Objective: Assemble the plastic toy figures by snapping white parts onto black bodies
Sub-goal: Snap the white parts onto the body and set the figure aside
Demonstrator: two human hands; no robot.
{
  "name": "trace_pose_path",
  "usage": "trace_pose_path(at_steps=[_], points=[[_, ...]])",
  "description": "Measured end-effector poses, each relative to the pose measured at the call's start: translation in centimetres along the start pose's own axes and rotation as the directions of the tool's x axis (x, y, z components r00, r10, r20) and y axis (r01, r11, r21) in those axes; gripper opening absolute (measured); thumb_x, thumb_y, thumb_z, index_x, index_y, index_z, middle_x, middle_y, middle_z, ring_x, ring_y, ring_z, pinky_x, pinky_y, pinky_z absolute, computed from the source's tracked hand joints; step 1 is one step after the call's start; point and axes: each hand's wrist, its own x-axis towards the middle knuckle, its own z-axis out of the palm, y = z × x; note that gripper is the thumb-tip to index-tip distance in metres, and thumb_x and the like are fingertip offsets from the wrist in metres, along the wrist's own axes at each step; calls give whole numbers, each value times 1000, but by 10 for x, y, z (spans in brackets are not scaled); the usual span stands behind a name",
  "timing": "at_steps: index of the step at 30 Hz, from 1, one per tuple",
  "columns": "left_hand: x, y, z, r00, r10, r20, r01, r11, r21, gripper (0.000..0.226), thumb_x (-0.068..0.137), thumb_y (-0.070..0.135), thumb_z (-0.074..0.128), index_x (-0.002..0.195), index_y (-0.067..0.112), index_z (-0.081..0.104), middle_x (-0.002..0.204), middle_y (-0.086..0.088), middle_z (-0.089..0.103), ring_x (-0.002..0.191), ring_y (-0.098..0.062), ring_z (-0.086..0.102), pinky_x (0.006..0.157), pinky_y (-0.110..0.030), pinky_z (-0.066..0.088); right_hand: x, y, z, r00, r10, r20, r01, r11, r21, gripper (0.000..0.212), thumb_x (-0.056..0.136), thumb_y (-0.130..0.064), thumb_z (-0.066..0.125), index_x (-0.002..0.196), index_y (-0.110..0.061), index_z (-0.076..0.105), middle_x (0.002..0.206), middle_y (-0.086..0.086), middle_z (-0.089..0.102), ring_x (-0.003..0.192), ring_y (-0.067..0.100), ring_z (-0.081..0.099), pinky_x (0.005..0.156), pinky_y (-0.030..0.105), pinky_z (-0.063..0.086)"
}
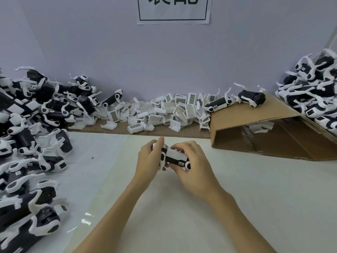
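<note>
A black toy body with a white cover on top [176, 156] is held above the middle of the table between both hands. My left hand [150, 157] grips its left end, fingers curled round a white part. My right hand [193, 161] grips the right end, with fingertips on the white cover. A heap of loose white covers [164, 111] lies along the back wall. Part of the figure is hidden by my fingers.
A large pile of black-and-white toy figures [31, 125] fills the left side, another pile [313, 95] the right. A folded cardboard sheet [264, 125] stands at the back right with two figures [237, 99] on it. A paper sign [173, 10] hangs on the wall.
</note>
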Motion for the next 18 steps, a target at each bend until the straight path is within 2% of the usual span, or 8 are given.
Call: trace_pose_path(at_steps=[1, 3, 5, 7, 10, 12, 15, 18], points=[[-1, 3, -1, 999, 36, 21, -36, 999, -2, 42, 97, 42, 58, 90, 2, 66, 84, -25, 71, 60, -26, 64, 50, -28, 49, 0, 0, -5, 995, 76, 70, -88, 978, 188, 45, 97, -29, 74, 139, -26, 60, 131, -13, 55, 124, 7, 56, 100, 22, 47], [-4, 6, -6, 984, 176, 39, -176, 984, -1, 33, 92, 38, 56, 86, 8, 67, 81, -19, 68, 62, -23, 61, 49, -22, 43, 1, -2, -18, 951, 185, 248, -286, 835, 471, 43, 104, -40, 59, 145, -29, 57, 136, -13, 61, 127, 3, 58, 100, 18, 48], [-6, 6, -11, 934, 350, 77, -352, 936, 20, 32, 97, 41, 53, 89, 13, 68, 81, -10, 66, 67, -24, 60, 54, -27, 43, 2, 2, -31, 907, 178, 383, -373, 762, 530, 36, 107, -38, 50, 137, -23, 65, 121, -8, 72, 113, 6, 66, 95, 21, 50], [-6, 3, -14, 881, 447, 157, -464, 880, 100, 33, 102, 44, 48, 102, 18, 69, 89, 0, 70, 82, -27, 67, 66, -39, 51, 1, 7, -37, 888, 142, 438, -364, 800, 477, 27, 109, -31, 53, 120, -16, 73, 99, -3, 73, 93, 10, 67, 87, 30, 52], [1, -4, -19, 856, 462, 231, -511, 824, 246, 29, 103, 51, 55, 124, 33, 63, 123, 12, 69, 121, -19, 64, 96, -41, 54, -1, 10, -34, 936, 190, 295, -305, 856, 417, 15, 102, -24, 67, 116, -22, 72, 102, -6, 75, 94, 13, 72, 98, 44, 54], [4, -6, -21, 854, 440, 276, -510, 812, 285, 37, 96, 57, 68, 129, 44, 59, 133, 21, 62, 134, -12, 54, 108, -37, 46, -1, 10, -31, 983, 154, 104, -181, 918, 354, 23, 96, -22, 75, 118, -26, 68, 109, -13, 71, 103, 13, 68, 98, 35, 52], [10, -12, -25, 811, 474, 342, -582, 715, 388, 48, 87, 59, 82, 128, 48, 62, 138, 35, 56, 147, 2, 38, 119, -32, 26, -1, 11, -28, 999, -30, -41, 35, 992, 118, 31, 93, -22, 79, 121, -23, 66, 113, -15, 67, 108, 12, 62, 94, 29, 48], [12, -13, -27, 842, 437, 317, -535, 751, 387, 51, 79, 64, 84, 125, 52, 66, 143, 45, 47, 152, 7, 28, 116, -18, 13, -2, 14, -27, 999, -49, -5, 49, 999, 17, 34, 94, -26, 77, 126, -24, 65, 116, -15, 68, 108, 14, 60, 97, 38, 48]])
